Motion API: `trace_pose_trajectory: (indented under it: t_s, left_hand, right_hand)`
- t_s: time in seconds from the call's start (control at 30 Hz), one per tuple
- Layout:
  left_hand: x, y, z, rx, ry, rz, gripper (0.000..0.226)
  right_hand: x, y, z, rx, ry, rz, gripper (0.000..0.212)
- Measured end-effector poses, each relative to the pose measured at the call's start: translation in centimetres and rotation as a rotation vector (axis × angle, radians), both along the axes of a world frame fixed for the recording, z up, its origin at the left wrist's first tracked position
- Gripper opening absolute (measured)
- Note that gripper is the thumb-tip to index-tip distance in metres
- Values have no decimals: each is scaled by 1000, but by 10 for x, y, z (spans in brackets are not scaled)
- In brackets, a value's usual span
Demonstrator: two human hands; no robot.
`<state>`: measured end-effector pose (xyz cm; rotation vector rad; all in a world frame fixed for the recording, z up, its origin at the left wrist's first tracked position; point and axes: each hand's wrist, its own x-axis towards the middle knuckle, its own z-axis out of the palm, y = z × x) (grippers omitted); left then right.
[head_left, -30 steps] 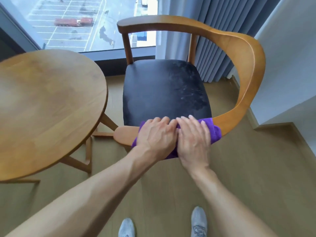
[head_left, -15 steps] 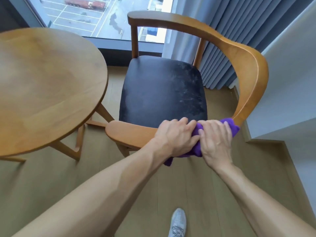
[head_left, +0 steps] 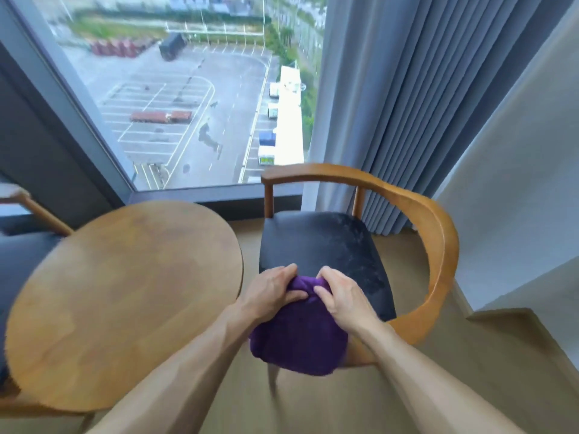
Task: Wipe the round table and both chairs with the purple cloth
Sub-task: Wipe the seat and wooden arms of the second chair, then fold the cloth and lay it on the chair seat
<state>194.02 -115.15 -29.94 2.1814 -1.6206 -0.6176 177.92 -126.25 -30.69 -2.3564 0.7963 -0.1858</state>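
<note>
The purple cloth (head_left: 300, 333) hangs bunched in front of me, above the near edge of the right chair (head_left: 438, 242), a wooden armchair with a black seat. My left hand (head_left: 272, 292) grips the cloth's top left and my right hand (head_left: 341, 296) grips its top right, fingers curled into the fabric. The round wooden table (head_left: 125, 296) stands to the left of the hands. A second chair (head_left: 28, 208) shows only partly at the far left, behind the table.
A tall window (head_left: 188, 98) fills the back wall behind the table. Grey curtains (head_left: 407, 104) hang behind the right chair, and a white wall (head_left: 517, 198) juts out on the right. Wooden floor (head_left: 470, 355) lies beneath.
Both hands have left the chair's near armrest and lifted the cloth, now bunched between them. My view has tilted up, showing the window and more of the table.
</note>
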Motion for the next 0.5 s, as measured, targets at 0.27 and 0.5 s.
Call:
trace_pose_trajectory:
  t_s: [0.27, 0.5]
  left_hand:
    - [31, -64, 206, -196, 3, -103, 50]
    - [46, -121, 271, -251, -141, -98, 38]
  right_hand:
    - [16, -83, 214, 149, 96, 98, 55]
    - [47, -151, 283, 40, 418, 257, 37]
